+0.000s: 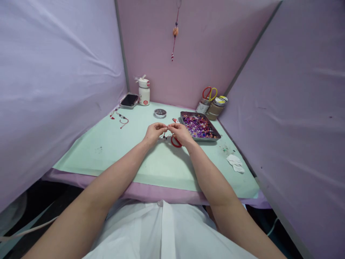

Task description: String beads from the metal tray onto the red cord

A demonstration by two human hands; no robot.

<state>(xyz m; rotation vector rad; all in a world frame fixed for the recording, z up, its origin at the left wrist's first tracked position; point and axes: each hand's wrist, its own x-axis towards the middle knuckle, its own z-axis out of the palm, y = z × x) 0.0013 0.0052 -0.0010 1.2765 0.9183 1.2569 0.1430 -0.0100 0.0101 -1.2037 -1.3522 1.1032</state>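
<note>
My left hand (pixel 154 132) and my right hand (pixel 181 133) meet over the middle of the pale green mat (pixel 113 147). Both are closed in a pinch on a thin red cord (pixel 175 142) that loops down under my right hand, with small dark beads hanging between the hands. The fingertips almost touch. A metal tray (pixel 217 135) full of purple, pink and red beads lies just right of my right hand.
A small round tin (pixel 160 113) sits behind the hands. A phone (pixel 129 100) and a white bottle (pixel 144 91) stand at the back left, finished beaded cords (pixel 120 118) near them. Jars with scissors (pixel 208 98) stand at the back right. A crumpled tissue (pixel 235 163) lies at the right. Cloth walls enclose the table.
</note>
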